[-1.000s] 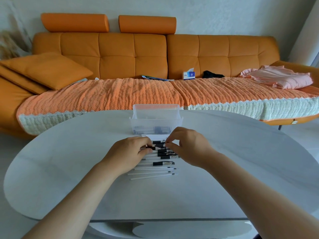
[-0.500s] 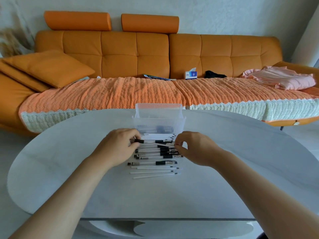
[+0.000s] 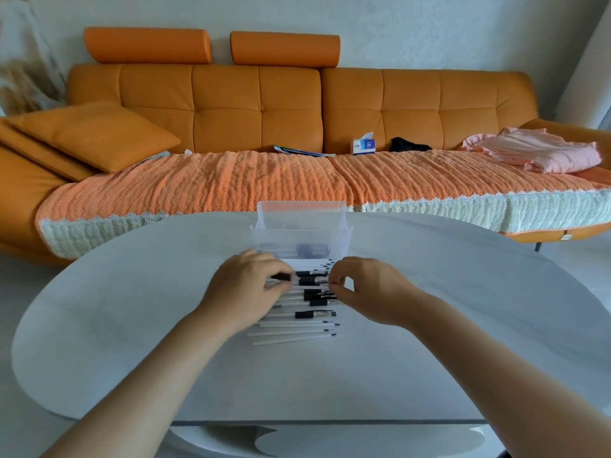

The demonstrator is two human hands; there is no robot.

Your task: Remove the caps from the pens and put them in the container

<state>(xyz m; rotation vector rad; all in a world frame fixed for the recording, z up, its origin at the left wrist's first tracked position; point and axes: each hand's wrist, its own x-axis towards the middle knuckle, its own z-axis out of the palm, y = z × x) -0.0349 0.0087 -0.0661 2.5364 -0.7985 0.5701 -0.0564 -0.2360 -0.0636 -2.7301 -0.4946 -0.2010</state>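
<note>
A row of white pens (image 3: 297, 320) with black caps and grips lies side by side on the white table (image 3: 463, 325), just in front of a clear ribbed plastic container (image 3: 301, 234) holding a few dark pieces. My left hand (image 3: 243, 290) is at the row's left side and pinches the black end of a pen (image 3: 281, 277) at the far part of the row. My right hand (image 3: 368, 289) is at the row's right side, thumb and forefinger pinched at that pen's right end. My hands cover part of the row.
The table's far edge runs just behind the container, and its near edge (image 3: 330, 421) is close to me. Beyond stands an orange sofa (image 3: 258, 110) with a woven throw, a cushion (image 3: 96, 133), a tissue box (image 3: 363, 146) and folded pink cloth (image 3: 542, 153).
My hands first drew apart along one pen at the far part of the row. Since then my left hand has moved back to the right, toward my right hand.
</note>
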